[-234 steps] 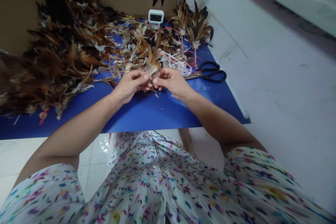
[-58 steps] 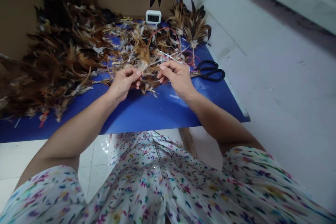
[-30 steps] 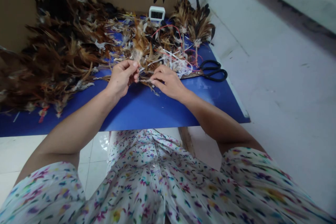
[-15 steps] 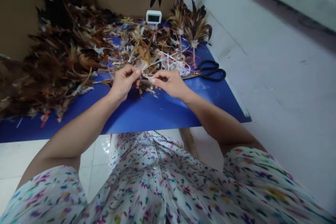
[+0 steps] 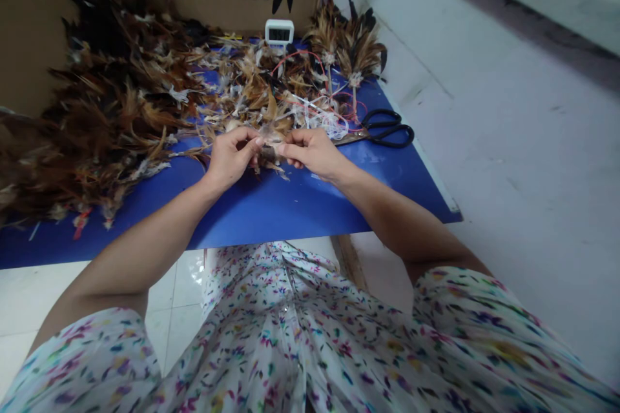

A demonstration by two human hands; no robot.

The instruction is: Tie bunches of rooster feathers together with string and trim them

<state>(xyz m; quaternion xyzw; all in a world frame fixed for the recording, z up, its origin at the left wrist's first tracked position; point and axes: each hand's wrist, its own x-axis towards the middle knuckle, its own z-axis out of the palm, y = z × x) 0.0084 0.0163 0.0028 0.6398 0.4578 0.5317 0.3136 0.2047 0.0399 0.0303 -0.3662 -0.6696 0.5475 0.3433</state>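
Over the blue table top point(image 5: 310, 213), my left hand point(image 5: 233, 153) and my right hand point(image 5: 312, 151) work close together, thumbs and fingers pinched. Between them is a small tuft of brown and pale feathers point(image 5: 271, 135), its quill ends at the fingertips. Both hands grip this tuft; the exact hold is partly hidden by the fingers. Loose brown feathers point(image 5: 256, 87) lie just beyond the hands. White plastic strips point(image 5: 320, 117) and a thin red string point(image 5: 322, 64) are tangled among them, near my right hand.
Black-handled scissors point(image 5: 387, 129) lie to the right. A large heap of dark brown feathers point(image 5: 106, 116) covers the left side. Behind are a small white digital clock point(image 5: 279, 32), a cardboard box point(image 5: 242, 13) and feather bunches on sticks point(image 5: 356, 51). A white wall point(image 5: 508, 142) borders the right.
My hands have come slightly closer together around the tuft, and my left fingertips have shifted a little right. The view has tilted slightly; the things on the table lie as before.
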